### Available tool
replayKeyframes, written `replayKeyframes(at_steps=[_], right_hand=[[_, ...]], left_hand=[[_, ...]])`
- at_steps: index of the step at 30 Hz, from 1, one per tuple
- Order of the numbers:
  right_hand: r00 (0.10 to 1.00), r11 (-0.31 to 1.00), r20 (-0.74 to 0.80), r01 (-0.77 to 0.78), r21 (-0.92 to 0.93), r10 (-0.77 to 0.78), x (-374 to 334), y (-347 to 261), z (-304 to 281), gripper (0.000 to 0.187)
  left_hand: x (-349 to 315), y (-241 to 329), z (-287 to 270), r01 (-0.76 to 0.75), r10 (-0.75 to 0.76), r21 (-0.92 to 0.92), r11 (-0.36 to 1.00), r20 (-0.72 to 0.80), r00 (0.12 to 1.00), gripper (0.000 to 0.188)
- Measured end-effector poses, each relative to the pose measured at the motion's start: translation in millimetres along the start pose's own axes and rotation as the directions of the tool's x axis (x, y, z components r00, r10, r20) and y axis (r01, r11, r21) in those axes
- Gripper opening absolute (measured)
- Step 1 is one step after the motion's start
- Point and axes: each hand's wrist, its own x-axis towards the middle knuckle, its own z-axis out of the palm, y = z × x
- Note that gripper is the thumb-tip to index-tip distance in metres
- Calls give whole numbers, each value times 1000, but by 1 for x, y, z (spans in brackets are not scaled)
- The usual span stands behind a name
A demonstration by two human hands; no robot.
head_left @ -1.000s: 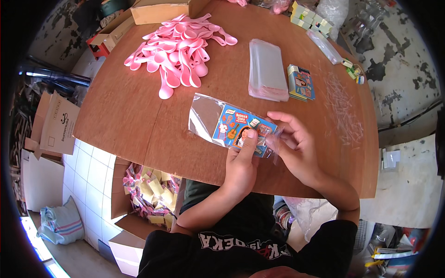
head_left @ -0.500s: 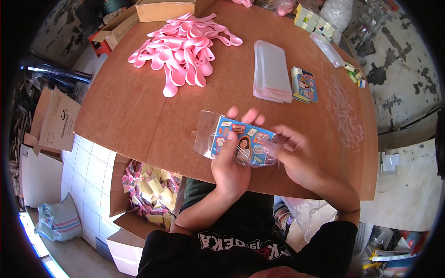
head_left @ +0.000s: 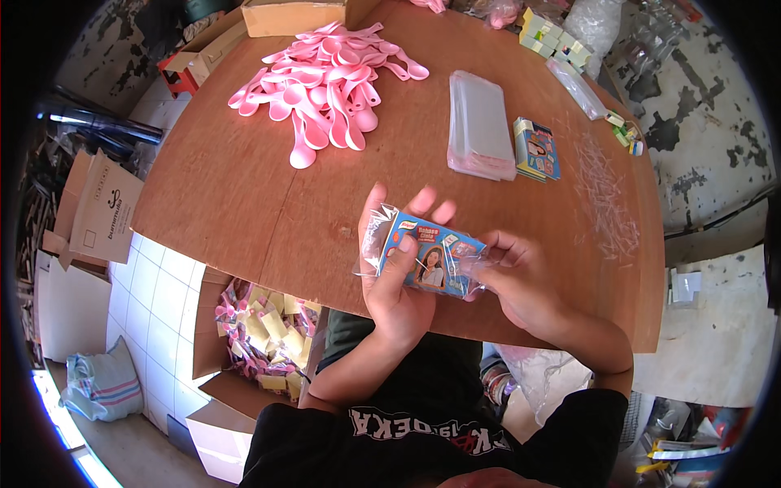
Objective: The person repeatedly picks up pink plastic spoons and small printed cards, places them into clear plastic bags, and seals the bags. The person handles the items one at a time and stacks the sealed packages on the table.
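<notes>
Over the table's near edge I hold a blue printed card pack (head_left: 434, 254) inside a clear plastic bag (head_left: 376, 237). My left hand (head_left: 396, 281) has it from below, thumb across the printed face and fingers showing behind the far edge. At the pack's right end, the fingers of my right hand (head_left: 511, 272) pinch the plastic. The bag's left end is crumpled against my left index finger. Beyond lie a stack of clear plastic bags (head_left: 478, 130) and a small pile of similar blue card packs (head_left: 536, 150).
A heap of pink spoons (head_left: 329, 85) covers the table's far left part. Thin clear strips (head_left: 606, 199) lie scattered at the right. Below the table's left front edge, an open cardboard box (head_left: 210, 325) holds several filled packets. Small yellow-green boxes (head_left: 553, 39) sit at the far right.
My left fingers have spread and the index finger has come up beside the bag's left end. That end, flat before, is now folded and crumpled. My right hand still pinches the other end.
</notes>
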Motion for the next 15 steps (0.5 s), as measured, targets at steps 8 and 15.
replayKeyframes(at_steps=[8,15], right_hand=[[1000,998,18,5,-60,-4,-3,4,4,17],[998,995,68,0,-98,6,-3,2,5,13]], left_hand=[[-2,-1,-1,29,-27,-22,999,85,996,66],[0,1,-5,34,-31,-36,999,99,995,74]])
